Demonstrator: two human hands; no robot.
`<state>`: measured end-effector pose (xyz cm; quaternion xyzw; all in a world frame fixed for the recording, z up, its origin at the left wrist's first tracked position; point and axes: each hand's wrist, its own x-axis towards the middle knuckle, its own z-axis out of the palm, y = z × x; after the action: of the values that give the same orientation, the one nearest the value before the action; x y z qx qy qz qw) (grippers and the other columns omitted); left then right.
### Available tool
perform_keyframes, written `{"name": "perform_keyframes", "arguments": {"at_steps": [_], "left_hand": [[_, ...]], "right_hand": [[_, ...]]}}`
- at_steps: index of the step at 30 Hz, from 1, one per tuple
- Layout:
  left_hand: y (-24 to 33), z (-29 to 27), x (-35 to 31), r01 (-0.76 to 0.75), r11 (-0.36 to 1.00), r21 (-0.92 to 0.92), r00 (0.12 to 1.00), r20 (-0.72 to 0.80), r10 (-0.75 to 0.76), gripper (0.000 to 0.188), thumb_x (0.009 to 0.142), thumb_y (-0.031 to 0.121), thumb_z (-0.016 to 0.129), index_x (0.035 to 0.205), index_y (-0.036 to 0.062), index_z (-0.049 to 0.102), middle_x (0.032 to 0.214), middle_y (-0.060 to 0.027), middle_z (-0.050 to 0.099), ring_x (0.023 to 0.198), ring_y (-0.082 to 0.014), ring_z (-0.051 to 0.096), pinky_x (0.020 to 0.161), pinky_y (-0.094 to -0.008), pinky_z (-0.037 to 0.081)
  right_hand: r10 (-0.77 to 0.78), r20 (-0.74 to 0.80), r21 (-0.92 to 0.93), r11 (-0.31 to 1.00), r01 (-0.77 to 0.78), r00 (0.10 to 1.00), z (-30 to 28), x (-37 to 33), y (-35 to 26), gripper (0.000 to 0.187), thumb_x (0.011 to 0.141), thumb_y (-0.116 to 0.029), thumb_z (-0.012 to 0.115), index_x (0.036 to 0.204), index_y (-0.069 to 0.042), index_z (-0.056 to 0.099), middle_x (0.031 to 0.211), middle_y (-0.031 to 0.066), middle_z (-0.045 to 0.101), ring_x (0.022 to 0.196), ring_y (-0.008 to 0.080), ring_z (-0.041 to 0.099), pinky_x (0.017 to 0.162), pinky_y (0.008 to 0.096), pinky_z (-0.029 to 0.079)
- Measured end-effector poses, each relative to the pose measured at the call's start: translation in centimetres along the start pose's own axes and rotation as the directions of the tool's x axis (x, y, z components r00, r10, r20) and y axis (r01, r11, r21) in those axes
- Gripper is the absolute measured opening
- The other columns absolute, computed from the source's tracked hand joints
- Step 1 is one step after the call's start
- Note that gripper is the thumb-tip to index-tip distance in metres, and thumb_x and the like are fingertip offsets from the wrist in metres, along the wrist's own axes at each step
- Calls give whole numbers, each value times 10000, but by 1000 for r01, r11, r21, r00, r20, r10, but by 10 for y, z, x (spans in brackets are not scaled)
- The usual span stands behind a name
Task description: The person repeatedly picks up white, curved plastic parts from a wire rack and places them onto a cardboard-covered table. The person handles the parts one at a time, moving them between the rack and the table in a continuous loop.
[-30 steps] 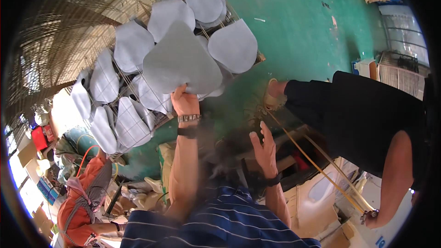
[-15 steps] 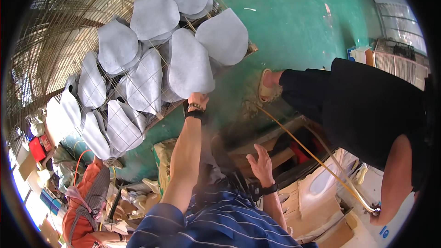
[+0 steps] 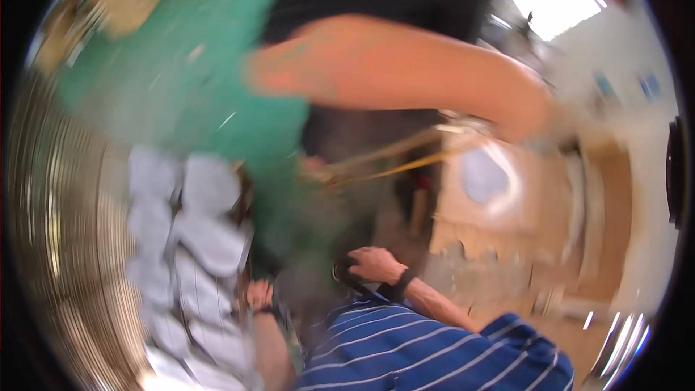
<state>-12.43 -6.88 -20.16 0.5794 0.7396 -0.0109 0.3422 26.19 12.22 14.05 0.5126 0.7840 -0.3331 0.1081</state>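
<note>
1. Head view, heavily blurred by motion: the left hand (image 3: 259,295) sits at about 7 o'clock, low in the picture, with a dark wristband. It rests at the right edge of the pale grey moulded pieces (image 3: 190,246); the blur hides whether it touches or grips one, and I cannot tell how far its fingers are spread.
2. The pale grey moulded pieces lie in overlapping rows from about 9 o'clock down to 7 o'clock, beside a golden wire rack (image 3: 51,232) that curves along the left rim.
3. The right hand (image 3: 373,264) is just below centre, toward 6 o'clock, fingers curled loosely downward and holding nothing that shows; a dark band circles its wrist, and a blue striped sleeve (image 3: 434,347) runs toward 5 o'clock.
4. A green floor (image 3: 174,80) fills the field from 10 to 12 o'clock.
5. Another person's bare arm (image 3: 405,76) crosses from 12 toward 2 o'clock, in front of dark clothing.
6. Thin yellow cords (image 3: 391,156) stretch near centre toward a tan moulded block (image 3: 521,195) at 3 o'clock.
</note>
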Motion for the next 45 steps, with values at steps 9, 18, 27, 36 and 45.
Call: {"name": "perform_keyframes", "arguments": {"at_steps": [9, 18, 27, 36, 45], "left_hand": [[55, -58, -10, 716, -20, -697, 683, 707, -183, 204, 904, 187, 543, 763, 120, 412, 676, -40, 459, 525, -189, 476, 547, -313, 515], [181, -139, 17, 510, 569, -645, 860, 379, -342, 471, 977, 159, 559, 1428, 49, 480, 1133, -112, 624, 923, -264, 680, 669, -389, 572], [222, -149, -17, 390, 760, -521, 901, 388, -196, 466, 944, 61, 564, 1405, 31, 501, 1087, -141, 671, 951, -264, 693, 674, -377, 589], [174, -155, -102, 614, 642, -459, 785, 434, -442, 468, 942, 35, 572, 1401, 20, 483, 1130, -182, 688, 961, -317, 729, 657, -389, 608], [134, -127, -51, 490, 360, -794, 870, 422, -254, 414, 980, 169, 567, 1388, 187, 506, 957, -50, 636, 800, -207, 638, 662, -373, 547]], "right_hand": [[330, -277, 219, 936, -275, 903, 29, -87, 99, 300, 771, -297, 687, 907, -31, 709, 824, 187, 727, 824, 381, 730, 695, 501, 581], [578, -369, 481, 789, -383, 728, 59, -125, 167, 319, 827, -332, 696, 941, -34, 706, 859, 197, 714, 850, 393, 698, 733, 527, 557], [645, -764, 477, 587, -654, 22, -55, -109, 403, 473, 763, -459, 808, 989, -67, 673, 1015, 131, 634, 1009, 311, 585, 866, 444, 467], [737, -662, 417, 513, -751, 136, -81, -88, 475, 391, 668, -456, 858, 964, -233, 733, 1008, 57, 670, 1054, 271, 607, 859, 472, 450], [451, -879, 98, 493, -864, 157, -149, -129, 464, 142, 864, -223, 640, 844, -125, 742, 847, 67, 712, 958, 268, 637, 840, 462, 437]]}}
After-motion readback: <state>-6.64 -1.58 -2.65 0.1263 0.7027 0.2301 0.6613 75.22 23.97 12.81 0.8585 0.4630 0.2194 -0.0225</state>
